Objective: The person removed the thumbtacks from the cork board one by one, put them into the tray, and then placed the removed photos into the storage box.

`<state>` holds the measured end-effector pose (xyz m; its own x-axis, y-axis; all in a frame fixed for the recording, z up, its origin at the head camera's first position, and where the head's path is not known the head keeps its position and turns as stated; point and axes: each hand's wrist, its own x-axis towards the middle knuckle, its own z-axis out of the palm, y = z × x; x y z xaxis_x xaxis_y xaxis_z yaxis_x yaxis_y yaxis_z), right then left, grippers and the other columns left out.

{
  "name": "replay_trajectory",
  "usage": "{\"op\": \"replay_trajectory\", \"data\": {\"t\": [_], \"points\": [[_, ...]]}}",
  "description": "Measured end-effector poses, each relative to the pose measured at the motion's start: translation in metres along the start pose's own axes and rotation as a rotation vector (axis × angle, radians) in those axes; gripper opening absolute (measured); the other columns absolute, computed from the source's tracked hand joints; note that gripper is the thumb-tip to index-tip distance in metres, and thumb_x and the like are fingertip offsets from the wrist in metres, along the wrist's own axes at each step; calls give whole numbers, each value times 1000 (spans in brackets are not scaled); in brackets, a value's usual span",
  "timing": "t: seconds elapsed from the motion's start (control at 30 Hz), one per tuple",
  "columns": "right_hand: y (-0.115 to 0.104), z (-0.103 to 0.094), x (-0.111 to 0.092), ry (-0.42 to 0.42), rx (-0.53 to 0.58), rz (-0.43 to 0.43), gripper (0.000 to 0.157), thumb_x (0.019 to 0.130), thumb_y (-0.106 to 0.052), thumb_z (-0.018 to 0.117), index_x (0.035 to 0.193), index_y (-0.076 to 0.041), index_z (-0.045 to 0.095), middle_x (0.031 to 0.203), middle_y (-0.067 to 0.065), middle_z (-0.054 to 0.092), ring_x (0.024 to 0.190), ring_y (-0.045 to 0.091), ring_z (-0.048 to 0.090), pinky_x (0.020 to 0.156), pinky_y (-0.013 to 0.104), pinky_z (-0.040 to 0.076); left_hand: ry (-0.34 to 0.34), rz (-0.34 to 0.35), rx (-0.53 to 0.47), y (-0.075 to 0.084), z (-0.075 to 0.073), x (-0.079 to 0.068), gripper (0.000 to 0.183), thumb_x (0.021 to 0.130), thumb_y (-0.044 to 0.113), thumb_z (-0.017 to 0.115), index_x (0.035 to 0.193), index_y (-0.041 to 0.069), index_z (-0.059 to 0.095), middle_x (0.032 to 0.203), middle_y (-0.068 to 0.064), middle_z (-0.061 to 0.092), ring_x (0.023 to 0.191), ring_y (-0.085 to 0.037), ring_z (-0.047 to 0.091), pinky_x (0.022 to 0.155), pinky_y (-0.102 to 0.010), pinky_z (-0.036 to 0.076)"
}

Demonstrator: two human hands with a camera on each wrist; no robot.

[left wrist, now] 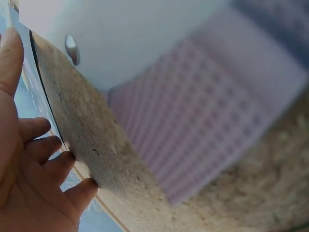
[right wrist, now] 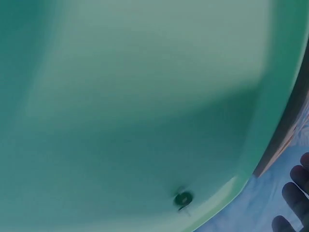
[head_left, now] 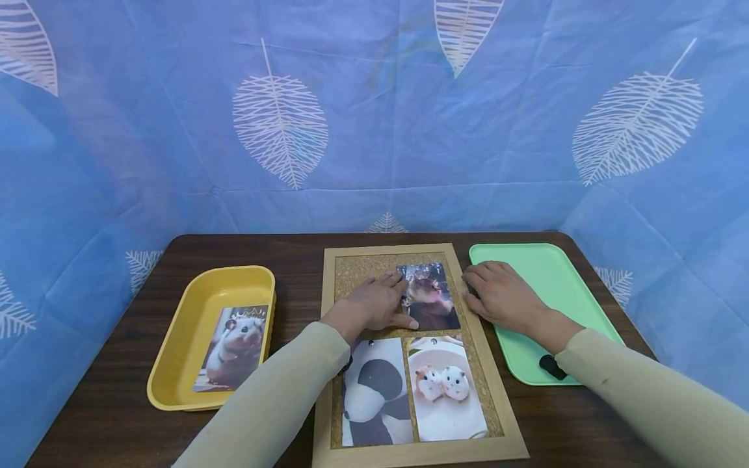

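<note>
My left hand [head_left: 374, 304] lies flat over the upper part of a wood-framed cork board [head_left: 354, 260]. Its fingertips meet the left edge of a dark photo of a small furry animal [head_left: 435, 299], and the thumb reaches the photo's lower left corner. Fingers loosely bent, my right hand [head_left: 503, 296] rests by the board's right frame, over the near-left side of a green tray [head_left: 564, 286]. Lower on the board are a grey-and-white photo [head_left: 374, 396] and a photo of two white hamsters [head_left: 445, 396], each with a silver thumbtack at its top.
To the left stands a yellow tray [head_left: 175, 351] holding a photo of a crowned hamster [head_left: 236, 351]. A small thumbtack [right wrist: 183, 199] lies in the green tray. Everything stands on a dark wooden table [head_left: 292, 260], with a blue leaf-patterned cloth [head_left: 374, 130] behind it.
</note>
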<state>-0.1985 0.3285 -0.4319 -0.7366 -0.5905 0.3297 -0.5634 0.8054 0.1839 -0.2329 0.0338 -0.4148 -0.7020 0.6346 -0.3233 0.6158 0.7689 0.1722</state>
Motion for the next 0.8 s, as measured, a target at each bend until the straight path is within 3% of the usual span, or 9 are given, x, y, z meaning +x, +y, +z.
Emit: {"op": "replay_trajectory", "data": {"t": [0.2,0.33,0.4,0.47,0.57,0.67,0.8], "points": [[-12,0,5,-53,68,10,43,102,-26,68,131,5,68,133,23,68,127,42,62,109,60,47,80,-14,-29,-1,0,1,73,109,53,50,166,11,33,174,-8,30,161,-25,27,129,-42,28],[-20,-1,6,-79,101,19,44,104,-26,66,135,5,65,137,22,66,129,42,60,110,60,47,173,-49,-163,-3,-5,0,51,112,32,52,157,7,49,155,-10,57,142,-24,56,117,-41,47],[-24,-2,7,-99,114,32,45,104,-27,65,137,4,65,138,22,65,131,42,60,110,60,47,218,-63,-272,-5,-9,1,45,113,24,50,154,5,53,130,-14,72,104,-21,71,97,-39,58],[-27,-2,8,-122,129,45,46,105,-29,64,137,4,64,140,22,64,132,42,59,111,60,46,261,-81,-392,-8,-13,0,42,113,19,47,151,5,56,112,-13,75,73,-16,62,75,-36,55],[-32,-4,9,-166,144,64,48,106,-31,62,140,4,62,143,22,62,135,42,58,113,60,46,292,-129,-572,-12,-16,-1,40,114,18,45,149,6,59,114,-13,74,66,-14,50,68,-35,46],[-35,-5,9,-199,153,67,52,107,-34,61,143,5,60,146,23,60,137,43,56,113,60,46,298,-179,-788,-15,-17,-2,36,114,17,45,141,4,65,133,-10,69,74,-11,52,70,-33,45],[-37,-4,8,-235,176,82,60,107,-40,61,146,5,57,150,24,57,139,44,54,113,60,45,222,-212,-1215,-18,-17,-1,32,114,17,47,129,-5,65,120,-15,68,76,-13,54,72,-31,53]]}}
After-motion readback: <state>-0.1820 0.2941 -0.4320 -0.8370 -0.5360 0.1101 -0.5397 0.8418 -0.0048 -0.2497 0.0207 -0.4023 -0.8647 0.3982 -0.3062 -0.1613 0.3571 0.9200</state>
